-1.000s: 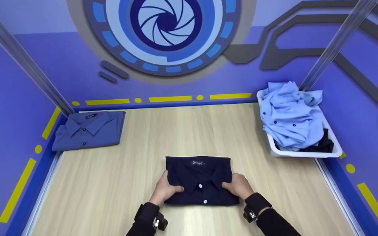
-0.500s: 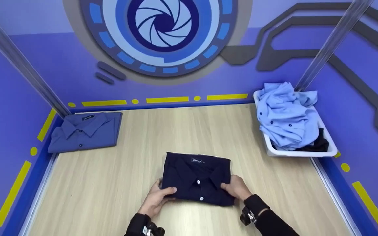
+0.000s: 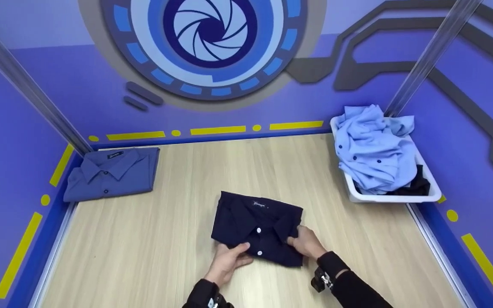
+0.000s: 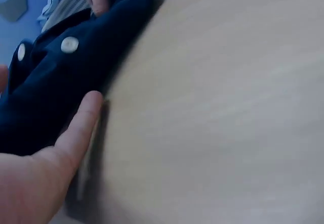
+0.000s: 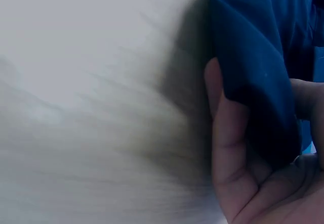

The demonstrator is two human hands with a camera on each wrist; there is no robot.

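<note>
A folded navy shirt [image 3: 246, 222] with white buttons is tilted over the table, its collar side away from me. My right hand [image 3: 308, 242] grips its right edge, thumb on top; in the right wrist view the fingers [image 5: 230, 143] curl beneath the dark cloth. At the front edge, my left hand [image 3: 227, 261] holds the shirt with its thumb over the cloth and its fingers lower down. One of its fingers [image 4: 78, 128] runs along the shirt's edge in the left wrist view. The fingertips under the cloth are partly hidden.
A folded grey-blue shirt [image 3: 111, 175] lies at the table's back left corner. At the back right stands a white basket [image 3: 394, 199] with a crumpled light blue shirt [image 3: 372, 149] and black cloth [image 3: 417, 186]. Walls [image 3: 229, 115] border the wooden table [image 3: 144, 239].
The navy shirt has gone from lying flat to tilted and turned slightly clockwise. My left hand has shifted from its left edge to its front edge. My right hand keeps its grip.
</note>
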